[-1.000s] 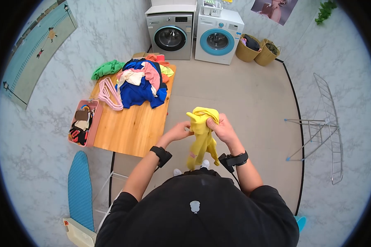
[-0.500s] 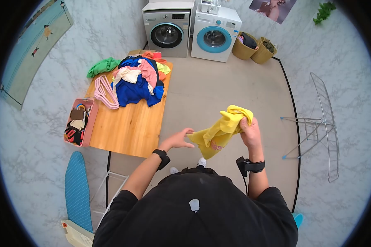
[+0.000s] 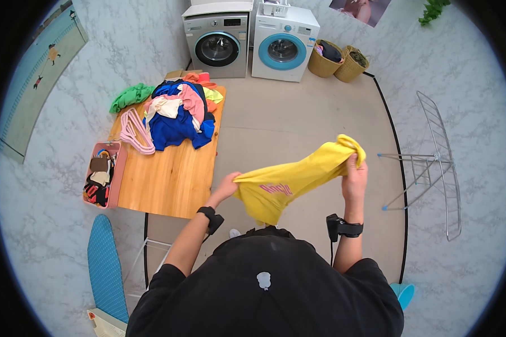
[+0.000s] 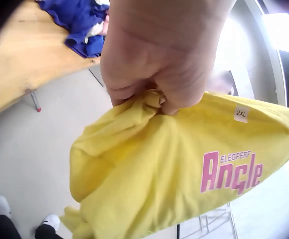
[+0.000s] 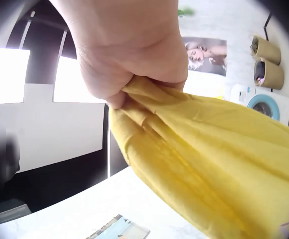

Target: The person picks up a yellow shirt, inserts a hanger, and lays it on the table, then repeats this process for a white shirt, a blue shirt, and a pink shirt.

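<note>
A yellow T-shirt [image 3: 298, 177] with pink lettering is stretched between my two hands in front of my body. My left hand [image 3: 225, 186] pinches one edge of it, and the left wrist view shows thumb and fingers bunching the cloth near a 2XL sticker [image 4: 241, 114]. At the other end my right hand [image 3: 354, 178] grips the gathered fabric, higher and farther right. In the right wrist view the shirt [image 5: 199, 144] runs in long folds away from that fist. The lower part of the shirt hangs loose near my waist.
Left stands a wooden table [image 3: 168, 180] with a heap of clothes [image 3: 177, 126], pink hangers [image 3: 134, 132] and a pink bin [image 3: 117, 174]. Two washing machines [image 3: 216, 48] and wicker baskets [image 3: 325, 60] line the back. A drying rack [image 3: 438, 160] is right, an ironing board [image 3: 107, 264] left.
My right hand has carried the shirt up and to the right. The left hand let go, spread its fingers, then took hold of the shirt's other edge, and the cloth is pulled out sideways.
</note>
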A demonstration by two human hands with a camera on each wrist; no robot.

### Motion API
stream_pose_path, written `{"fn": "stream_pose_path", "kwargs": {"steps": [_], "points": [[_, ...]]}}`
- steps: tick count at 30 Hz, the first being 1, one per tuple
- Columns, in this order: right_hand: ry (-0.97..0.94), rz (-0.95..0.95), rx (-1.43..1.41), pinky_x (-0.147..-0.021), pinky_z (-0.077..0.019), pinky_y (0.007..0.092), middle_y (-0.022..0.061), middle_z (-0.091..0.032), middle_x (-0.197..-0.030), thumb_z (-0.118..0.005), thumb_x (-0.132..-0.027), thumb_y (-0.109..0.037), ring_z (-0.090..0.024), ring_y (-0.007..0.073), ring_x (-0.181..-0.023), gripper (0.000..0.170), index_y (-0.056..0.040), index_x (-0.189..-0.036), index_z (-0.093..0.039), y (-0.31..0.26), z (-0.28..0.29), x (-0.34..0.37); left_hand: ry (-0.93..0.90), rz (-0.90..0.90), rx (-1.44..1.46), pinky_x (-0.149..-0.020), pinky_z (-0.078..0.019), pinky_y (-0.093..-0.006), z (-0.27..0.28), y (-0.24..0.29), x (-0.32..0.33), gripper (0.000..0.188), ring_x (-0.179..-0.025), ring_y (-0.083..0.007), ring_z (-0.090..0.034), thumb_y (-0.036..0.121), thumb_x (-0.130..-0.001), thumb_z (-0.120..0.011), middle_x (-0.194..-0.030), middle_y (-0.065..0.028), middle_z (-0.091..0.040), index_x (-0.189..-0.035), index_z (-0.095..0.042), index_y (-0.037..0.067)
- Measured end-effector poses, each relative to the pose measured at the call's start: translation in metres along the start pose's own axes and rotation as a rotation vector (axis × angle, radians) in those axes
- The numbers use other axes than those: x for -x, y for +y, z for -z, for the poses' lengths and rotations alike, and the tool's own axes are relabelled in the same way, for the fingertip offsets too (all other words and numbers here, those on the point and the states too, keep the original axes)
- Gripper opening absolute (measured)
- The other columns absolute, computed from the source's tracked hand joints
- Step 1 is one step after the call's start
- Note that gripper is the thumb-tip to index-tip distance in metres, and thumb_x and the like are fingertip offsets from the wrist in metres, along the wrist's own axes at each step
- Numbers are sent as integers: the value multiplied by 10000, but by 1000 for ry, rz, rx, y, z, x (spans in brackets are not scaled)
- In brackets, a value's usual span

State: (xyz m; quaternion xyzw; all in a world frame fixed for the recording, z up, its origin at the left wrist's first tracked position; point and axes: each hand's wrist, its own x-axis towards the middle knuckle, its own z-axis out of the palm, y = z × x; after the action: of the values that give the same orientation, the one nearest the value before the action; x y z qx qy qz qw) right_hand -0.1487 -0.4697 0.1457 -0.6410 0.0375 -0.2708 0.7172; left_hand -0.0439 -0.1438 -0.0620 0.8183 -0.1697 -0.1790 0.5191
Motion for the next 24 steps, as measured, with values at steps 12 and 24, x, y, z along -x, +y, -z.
{"fn": "stream_pose_path", "kwargs": {"steps": [12,24], "points": [[279,-292,-155,-825,-487,293,44,-638,-1057,-536,-992,-300,-604,136,-950,339,-17,-1171,-589,58,28,-21,312,-75,-103,-756,-477,-277,116,60,51,142,-840,-141,-623,87,-891,-594,-871,-59,-668,-1009,-636,20],[15,-408,-204,-872,-487,324,65,-638,-1093,-568,-975,-243,-612,162,-991,321,-1,-1185,-594,88,-68,-37,498,28,252,-796,-482,-252,193,72,146,247,-889,-114,-621,97,-883,-614,-979,-49,-686,-1092,-665,-24]]}}
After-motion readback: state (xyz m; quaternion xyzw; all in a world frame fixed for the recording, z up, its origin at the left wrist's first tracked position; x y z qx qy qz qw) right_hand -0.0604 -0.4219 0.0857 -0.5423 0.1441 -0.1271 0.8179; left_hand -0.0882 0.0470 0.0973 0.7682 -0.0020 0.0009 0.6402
